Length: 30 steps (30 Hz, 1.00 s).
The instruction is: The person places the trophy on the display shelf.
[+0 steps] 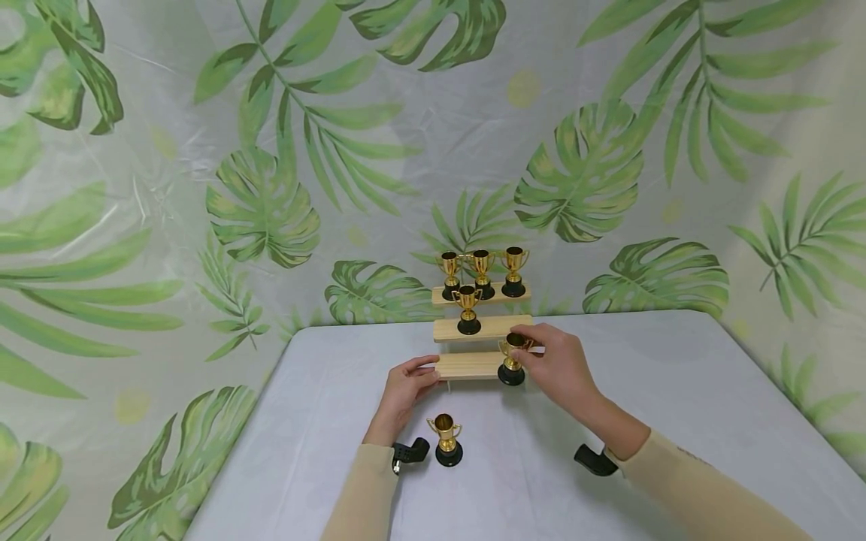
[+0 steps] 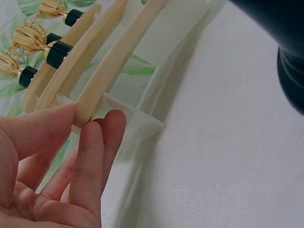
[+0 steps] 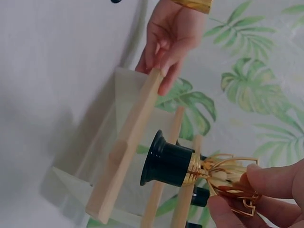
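My right hand (image 1: 558,367) holds a small gold trophy cup (image 1: 512,374) with a black base by its gold upper part. In the right wrist view the cup's base (image 3: 166,159) hangs just off the lowest wooden shelf (image 3: 124,147), near that shelf's right end. With thumb and fingers, my left hand (image 2: 57,166) pinches the left end of the lowest shelf (image 2: 111,61). One trophy (image 1: 468,319) stands toward the left of the middle shelf (image 1: 504,326). Three more trophies (image 1: 482,282) stand along the top shelf (image 1: 440,297).
Another gold trophy (image 1: 448,451) stands on the white-covered table (image 1: 514,481), beside my left wrist. Translucent side supports (image 2: 137,116) carry the stepped shelves. A leaf-patterned sheet (image 1: 379,188) hangs behind the table.
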{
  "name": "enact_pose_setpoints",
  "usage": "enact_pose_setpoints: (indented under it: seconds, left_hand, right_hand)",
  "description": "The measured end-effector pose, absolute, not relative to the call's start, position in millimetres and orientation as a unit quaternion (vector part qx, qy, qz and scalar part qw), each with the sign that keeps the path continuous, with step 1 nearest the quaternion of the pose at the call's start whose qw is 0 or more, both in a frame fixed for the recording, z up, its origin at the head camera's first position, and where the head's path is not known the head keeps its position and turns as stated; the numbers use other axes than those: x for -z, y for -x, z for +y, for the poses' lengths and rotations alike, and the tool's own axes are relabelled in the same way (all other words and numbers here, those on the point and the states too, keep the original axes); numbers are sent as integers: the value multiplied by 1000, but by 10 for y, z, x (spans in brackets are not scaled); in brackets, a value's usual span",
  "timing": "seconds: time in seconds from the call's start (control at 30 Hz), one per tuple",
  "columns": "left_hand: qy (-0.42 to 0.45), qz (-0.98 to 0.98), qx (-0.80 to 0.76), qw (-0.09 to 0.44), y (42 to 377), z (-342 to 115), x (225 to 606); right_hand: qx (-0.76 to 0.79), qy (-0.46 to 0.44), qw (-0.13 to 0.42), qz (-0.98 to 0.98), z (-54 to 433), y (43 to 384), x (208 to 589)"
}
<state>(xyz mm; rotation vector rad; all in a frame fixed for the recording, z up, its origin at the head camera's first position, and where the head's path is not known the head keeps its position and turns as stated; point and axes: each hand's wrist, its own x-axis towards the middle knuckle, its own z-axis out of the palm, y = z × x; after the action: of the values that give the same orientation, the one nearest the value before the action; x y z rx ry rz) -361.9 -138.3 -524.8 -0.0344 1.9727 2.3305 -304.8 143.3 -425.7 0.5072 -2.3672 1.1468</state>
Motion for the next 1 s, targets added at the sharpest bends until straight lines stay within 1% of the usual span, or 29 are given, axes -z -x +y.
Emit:
enact_pose_setpoints:
  seconds: [1.0]
  left_hand:
    - [13,650,-759,38,3631,-1381,5260]
  right_hand:
    - [-397,-171,230,-872,1459,3248,4123]
